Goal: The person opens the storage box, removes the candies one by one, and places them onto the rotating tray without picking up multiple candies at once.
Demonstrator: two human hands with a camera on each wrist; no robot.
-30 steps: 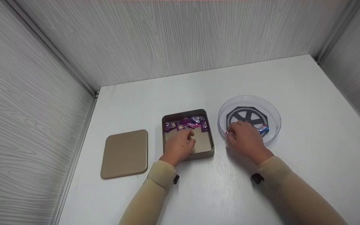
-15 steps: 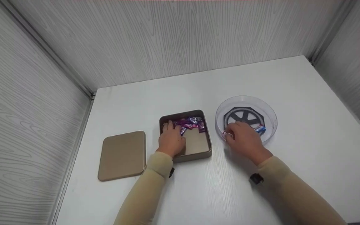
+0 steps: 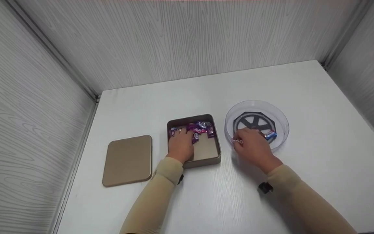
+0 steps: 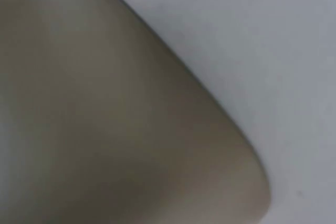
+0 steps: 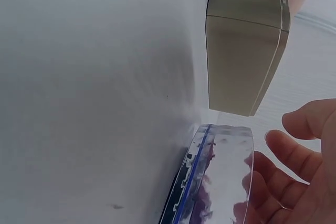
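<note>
In the head view my left hand point(image 3: 181, 145) reaches into an uncovered gold-brown tin point(image 3: 206, 161), fingertips on wrapped candies at its left side. Several purple-wrapped candies point(image 3: 200, 130) lie along the tin's far half. My right hand point(image 3: 253, 146) is over the near side of a round clear plastic dish point(image 3: 281, 143), fingers inside the rim. A pink-and-white wrapped candy point(image 3: 238, 141) shows by its fingertips, and a blue-and-red one point(image 3: 270, 135) lies right of the hand. The right wrist view shows thumb and fingers point(image 5: 283, 153) apart and loosely bent at the dish wall.
A gold-brown lid point(image 3: 128, 161) lies flat on the white table point(image 3: 219, 201), left of the tin. Dark spoked pattern shows in the dish point(image 3: 227, 130). Grey wood-grain panels point(image 3: 187, 39) stand behind and at both sides. The left wrist view is mostly filled by a blurred sleeve point(image 4: 115, 103).
My left hand has moved from above the tin's near part onto the candies at its left, then slightly back toward me. One purple candy now lies nearer the middle. The right hand has stayed over the dish.
</note>
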